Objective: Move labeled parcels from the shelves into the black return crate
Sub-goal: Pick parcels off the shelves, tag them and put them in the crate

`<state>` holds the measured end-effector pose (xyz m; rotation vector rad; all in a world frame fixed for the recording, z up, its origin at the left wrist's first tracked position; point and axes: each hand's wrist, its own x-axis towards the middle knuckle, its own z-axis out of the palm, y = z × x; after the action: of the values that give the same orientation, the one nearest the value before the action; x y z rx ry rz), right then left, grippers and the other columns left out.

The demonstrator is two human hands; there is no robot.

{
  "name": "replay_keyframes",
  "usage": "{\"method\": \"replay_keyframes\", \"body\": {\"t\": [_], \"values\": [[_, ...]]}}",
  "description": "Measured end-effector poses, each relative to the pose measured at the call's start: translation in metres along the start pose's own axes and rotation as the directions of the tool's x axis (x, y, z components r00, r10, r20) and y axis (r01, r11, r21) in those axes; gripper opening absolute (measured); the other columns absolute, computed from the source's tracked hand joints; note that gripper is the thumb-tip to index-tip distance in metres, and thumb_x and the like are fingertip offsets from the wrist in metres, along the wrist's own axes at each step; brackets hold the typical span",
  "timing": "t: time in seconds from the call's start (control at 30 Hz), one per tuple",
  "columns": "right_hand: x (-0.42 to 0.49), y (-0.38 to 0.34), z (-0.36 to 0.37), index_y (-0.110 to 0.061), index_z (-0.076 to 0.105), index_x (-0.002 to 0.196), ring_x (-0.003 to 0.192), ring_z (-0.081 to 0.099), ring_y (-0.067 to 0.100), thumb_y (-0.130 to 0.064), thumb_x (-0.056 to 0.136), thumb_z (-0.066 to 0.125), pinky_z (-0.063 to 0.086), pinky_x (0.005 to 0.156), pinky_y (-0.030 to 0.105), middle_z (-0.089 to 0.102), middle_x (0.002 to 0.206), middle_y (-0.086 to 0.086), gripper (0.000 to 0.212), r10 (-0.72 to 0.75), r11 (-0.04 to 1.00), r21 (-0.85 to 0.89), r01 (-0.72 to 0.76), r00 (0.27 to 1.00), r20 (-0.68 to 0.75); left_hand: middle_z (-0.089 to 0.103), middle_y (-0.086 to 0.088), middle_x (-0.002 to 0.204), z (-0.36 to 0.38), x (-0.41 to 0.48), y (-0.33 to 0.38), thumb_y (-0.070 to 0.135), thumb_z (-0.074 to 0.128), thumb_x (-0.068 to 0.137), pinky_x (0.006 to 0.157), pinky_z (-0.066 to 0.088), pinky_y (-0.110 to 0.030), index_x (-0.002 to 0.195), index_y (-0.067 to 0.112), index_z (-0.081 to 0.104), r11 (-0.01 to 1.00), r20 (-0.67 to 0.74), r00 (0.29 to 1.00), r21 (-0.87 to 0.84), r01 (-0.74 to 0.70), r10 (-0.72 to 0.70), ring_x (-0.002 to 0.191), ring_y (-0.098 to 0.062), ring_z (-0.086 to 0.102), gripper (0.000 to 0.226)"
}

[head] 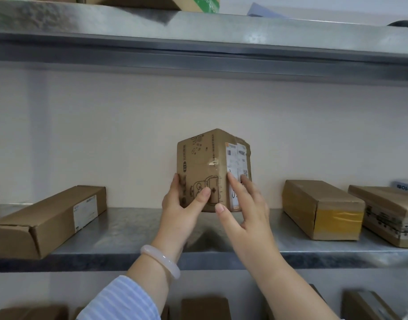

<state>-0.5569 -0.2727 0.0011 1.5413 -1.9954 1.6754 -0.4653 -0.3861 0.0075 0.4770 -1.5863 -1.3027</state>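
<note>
A brown cardboard parcel (205, 158) with printed drawings and a white shipping label on its right face stands on end at the middle of the metal shelf (129, 229), one corner towards me. My left hand (184, 204) grips its lower left side, thumb across the front face. My right hand (242, 204) lies against the label face with straight fingers and the thumb under the bottom corner. The black return crate is not in view.
A long labeled box (48, 218) lies on the shelf at the left. Two more boxes lie at the right: one with yellow tape (323, 209), one printed (387, 213). An upper shelf beam (198, 42) crosses overhead. More boxes (205, 308) sit on the shelf below.
</note>
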Motion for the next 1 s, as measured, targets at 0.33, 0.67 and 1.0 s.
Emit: {"method": "replay_keyframes", "body": {"t": [0.33,0.67,1.0], "values": [[0.016,0.008,0.006,-0.050,0.041,0.139,0.121,0.051,0.001,-0.051,0.093,0.054,0.048,0.097,0.026,0.051,0.136,-0.017,0.048,0.132,0.936,0.327,-0.129,0.991,0.013,0.050,0.007,0.134,-0.018,0.005,-0.002,0.059,0.067,0.079,0.106,0.046,-0.035,0.142,0.032,0.048,0.976,-0.143,0.982,0.196,-0.096,0.125,0.120,-0.006,0.052,0.071],[0.028,-0.005,0.014,-0.054,0.057,0.119,0.102,0.061,0.000,-0.057,0.094,0.045,0.056,0.090,0.043,0.066,0.105,-0.024,0.027,0.282,0.884,0.366,-0.292,0.956,0.081,0.053,0.013,0.133,-0.028,0.014,0.002,0.074,0.057,0.070,0.103,0.048,-0.044,0.133,0.048,0.048,0.962,-0.210,0.965,0.252,-0.102,0.157,0.123,-0.012,0.051,0.069],[0.030,0.008,0.021,-0.055,0.058,0.107,0.105,0.062,0.010,-0.076,0.082,0.043,0.053,0.092,0.047,0.063,0.105,-0.028,0.036,0.351,0.894,0.248,-0.373,0.927,0.129,0.059,0.010,0.128,-0.037,0.020,-0.016,0.080,0.054,0.065,0.105,0.044,-0.042,0.127,0.045,0.054,0.935,-0.156,0.982,0.353,-0.041,0.102,0.120,-0.013,0.054,0.071]]}}
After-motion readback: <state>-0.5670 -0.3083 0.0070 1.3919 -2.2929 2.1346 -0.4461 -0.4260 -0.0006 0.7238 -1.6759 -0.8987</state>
